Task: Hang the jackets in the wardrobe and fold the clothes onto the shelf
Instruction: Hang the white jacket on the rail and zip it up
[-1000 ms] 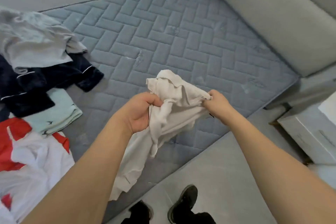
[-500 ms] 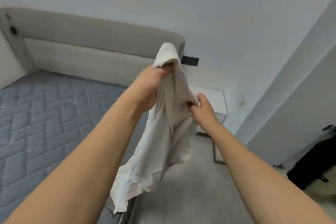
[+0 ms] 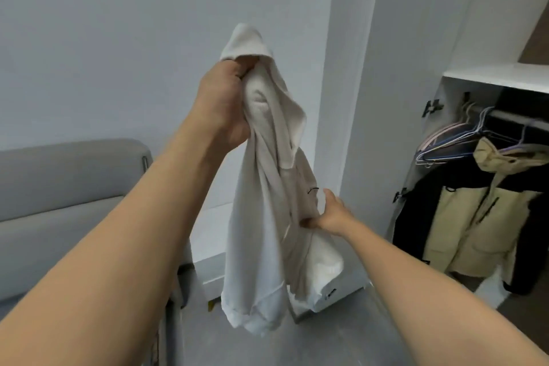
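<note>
A cream knitted garment (image 3: 261, 232) hangs in the air in front of me. My left hand (image 3: 225, 104) grips its bunched top, held high. Lower down, my right hand (image 3: 332, 214) pinches a fold at the garment's right side. To the right stands the open wardrobe (image 3: 502, 77), with a white shelf above a rail. A beige and black jacket (image 3: 475, 217) hangs from that rail beside several bare hangers (image 3: 451, 140).
The grey padded headboard (image 3: 68, 187) fills the lower left. A white bedside cabinet (image 3: 332, 285) stands behind the hanging garment, on the grey floor. A white wall and the wardrobe's side panel (image 3: 365, 98) rise ahead.
I have turned from the bed toward the wardrobe. My left hand lifted the garment higher, so it hangs long. My right hand slid down from near the top to its lower side.
</note>
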